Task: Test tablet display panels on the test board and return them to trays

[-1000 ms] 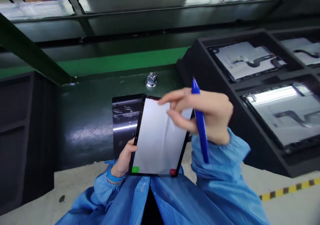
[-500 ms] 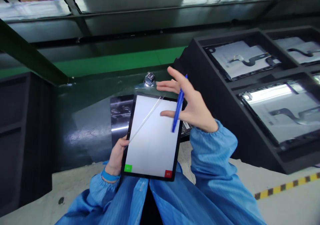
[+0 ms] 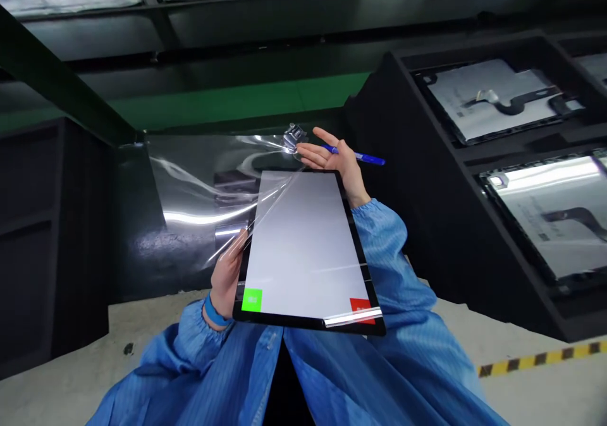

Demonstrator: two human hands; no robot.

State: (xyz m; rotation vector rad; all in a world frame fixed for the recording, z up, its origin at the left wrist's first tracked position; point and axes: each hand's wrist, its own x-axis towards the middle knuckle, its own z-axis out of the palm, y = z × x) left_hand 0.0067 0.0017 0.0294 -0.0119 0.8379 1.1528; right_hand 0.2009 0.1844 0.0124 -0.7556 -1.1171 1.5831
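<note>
At the tablet's left edge, the left hand [image 3: 227, 279], fingers bent, grips the black-framed tablet with a lit white screen [image 3: 303, 243], tilted before the blue-sleeved person. Near its top edge, the right hand [image 3: 334, 160] opens palm up, fingers spread, a blue pen [image 3: 363, 157] across it. Clear, glossy plastic film [image 3: 190, 179] spreads leftward over the dark green work surface [image 3: 135, 192]. Black divided trays [image 3: 403, 122] stand rightward.
</note>
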